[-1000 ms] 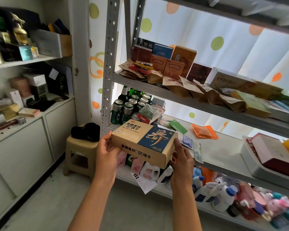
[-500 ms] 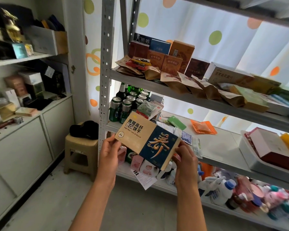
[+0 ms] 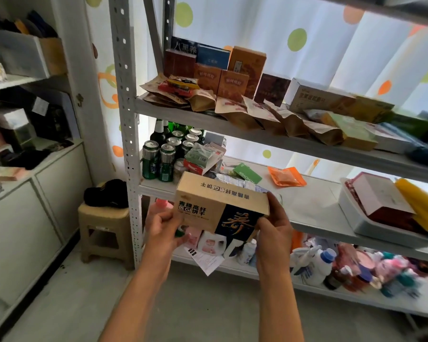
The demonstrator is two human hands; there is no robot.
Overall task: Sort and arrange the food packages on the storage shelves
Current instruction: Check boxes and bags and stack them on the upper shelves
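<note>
Head view: I have the biscuit box (image 3: 220, 208) up in both hands in front of the metal rack (image 3: 124, 99), level with the front edge of its middle shelf (image 3: 314, 213) and off every surface. My left hand (image 3: 162, 229) grips the box's left end, fingers curled round its lower corner. My right hand (image 3: 273, 227) grips the right end, thumb up along the side and fingers wrapped underneath. The box is tan with a dark blue panel, and its top face shows print that reads upside down to me.

Behind it, at the left end of the middle shelf, stand green cans (image 3: 158, 161) and dark bottles (image 3: 160, 130). An orange pouch (image 3: 286, 176) lies flat near the shelf's middle, and a white tray (image 3: 366, 222) with a boxed item sits toward the right end. The upper shelf (image 3: 257, 134) carries brown paper bags (image 3: 292, 122) along its front edge with upright cartons (image 3: 232, 82) behind them. A beige stool (image 3: 104, 230) stands on the floor left of the rack.
</note>
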